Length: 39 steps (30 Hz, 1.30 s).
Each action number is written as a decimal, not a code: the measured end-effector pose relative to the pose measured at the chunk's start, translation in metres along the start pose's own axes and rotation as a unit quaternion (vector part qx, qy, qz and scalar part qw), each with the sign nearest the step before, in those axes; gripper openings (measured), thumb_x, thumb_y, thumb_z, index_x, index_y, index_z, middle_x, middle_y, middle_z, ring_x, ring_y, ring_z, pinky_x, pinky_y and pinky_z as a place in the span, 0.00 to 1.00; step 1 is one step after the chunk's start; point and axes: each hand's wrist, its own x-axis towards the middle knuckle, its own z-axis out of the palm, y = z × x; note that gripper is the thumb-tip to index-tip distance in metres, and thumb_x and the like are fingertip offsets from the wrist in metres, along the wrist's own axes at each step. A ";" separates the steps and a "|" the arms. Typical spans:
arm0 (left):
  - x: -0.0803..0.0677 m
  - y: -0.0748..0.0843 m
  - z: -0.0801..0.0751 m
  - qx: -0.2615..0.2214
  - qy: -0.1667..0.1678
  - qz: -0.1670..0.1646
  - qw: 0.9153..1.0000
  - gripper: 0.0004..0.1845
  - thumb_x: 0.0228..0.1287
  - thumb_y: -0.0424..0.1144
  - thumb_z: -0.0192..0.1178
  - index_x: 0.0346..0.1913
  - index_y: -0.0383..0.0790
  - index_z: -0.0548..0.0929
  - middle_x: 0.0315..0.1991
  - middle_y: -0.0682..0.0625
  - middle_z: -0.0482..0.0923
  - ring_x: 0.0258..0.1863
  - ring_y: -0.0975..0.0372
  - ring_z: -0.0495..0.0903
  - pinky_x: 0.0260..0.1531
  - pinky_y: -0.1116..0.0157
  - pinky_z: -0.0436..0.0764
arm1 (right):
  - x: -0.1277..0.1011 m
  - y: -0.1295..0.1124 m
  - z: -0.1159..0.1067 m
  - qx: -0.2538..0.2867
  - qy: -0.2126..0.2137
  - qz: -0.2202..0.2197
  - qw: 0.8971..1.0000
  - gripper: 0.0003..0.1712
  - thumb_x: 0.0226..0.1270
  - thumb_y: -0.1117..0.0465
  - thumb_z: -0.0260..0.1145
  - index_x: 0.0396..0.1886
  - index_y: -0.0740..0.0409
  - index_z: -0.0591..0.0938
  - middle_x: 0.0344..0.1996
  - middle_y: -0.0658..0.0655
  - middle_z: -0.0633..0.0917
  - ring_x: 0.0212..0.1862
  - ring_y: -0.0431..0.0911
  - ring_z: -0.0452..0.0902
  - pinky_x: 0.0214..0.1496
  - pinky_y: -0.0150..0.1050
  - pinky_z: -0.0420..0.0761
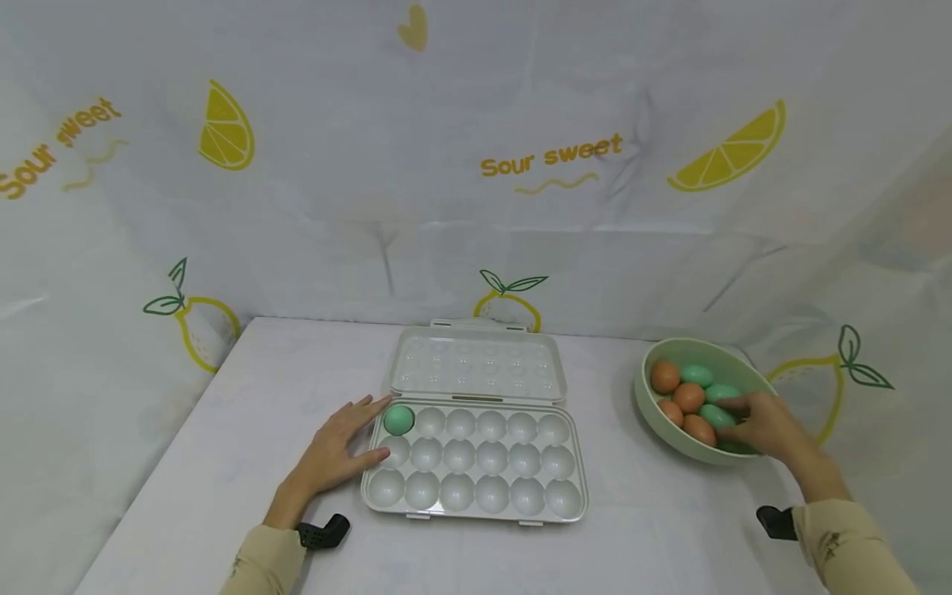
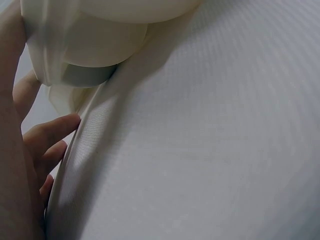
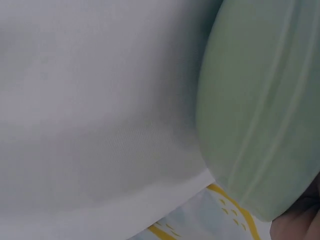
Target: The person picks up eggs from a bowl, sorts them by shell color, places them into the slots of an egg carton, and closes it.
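A pale egg tray (image 1: 476, 475) with rows of round hollows lies on the table, its clear lid (image 1: 476, 364) folded back behind it. One green egg (image 1: 398, 420) sits in the back left hollow. My left hand (image 1: 335, 450) rests at the tray's left side with fingers spread, thumb over the rim; the left wrist view shows its fingers (image 2: 52, 135) beside the tray's underside. Inside a light green bowl (image 1: 669, 438) my right hand (image 1: 769, 423) pinches a green egg (image 1: 716, 416) between thumb and fingers. Around it lie several brown eggs (image 1: 688, 397) and green eggs (image 1: 697, 375).
The white table (image 1: 312, 364) meets a cloth backdrop (image 1: 446, 198) printed with lemons right behind the lid and bowl. Bare white tabletop (image 1: 617, 496) lies between tray and bowl. A black wrist device (image 1: 323, 533) is worn on each arm.
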 end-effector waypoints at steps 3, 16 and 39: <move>0.000 0.000 0.001 0.000 -0.001 -0.001 1.000 0.42 0.57 0.54 0.70 0.76 0.51 0.70 0.72 0.44 0.75 0.73 0.44 0.72 0.75 0.41 0.66 | -0.003 0.000 0.002 0.011 0.021 0.006 1.000 0.31 0.50 0.60 0.81 0.50 0.76 0.85 0.45 0.78 0.86 0.48 0.73 0.84 0.47 0.59 0.87; -0.002 0.002 -0.001 0.010 -0.002 -0.008 1.000 0.42 0.56 0.54 0.70 0.75 0.50 0.71 0.72 0.44 0.75 0.72 0.44 0.73 0.74 0.41 0.67 | -0.015 -0.019 -0.001 0.074 0.055 0.038 0.995 0.32 0.59 0.55 0.79 0.57 0.73 0.82 0.54 0.81 0.81 0.56 0.78 0.77 0.47 0.44 0.86; 0.001 0.000 0.001 0.006 -0.001 -0.007 1.000 0.42 0.57 0.54 0.70 0.75 0.50 0.71 0.71 0.44 0.75 0.73 0.44 0.72 0.75 0.41 0.66 | 0.029 -0.156 0.048 0.377 0.135 -0.055 0.915 0.33 0.61 0.69 0.76 0.65 0.73 0.77 0.55 0.50 0.82 0.53 0.22 0.77 0.55 0.19 0.82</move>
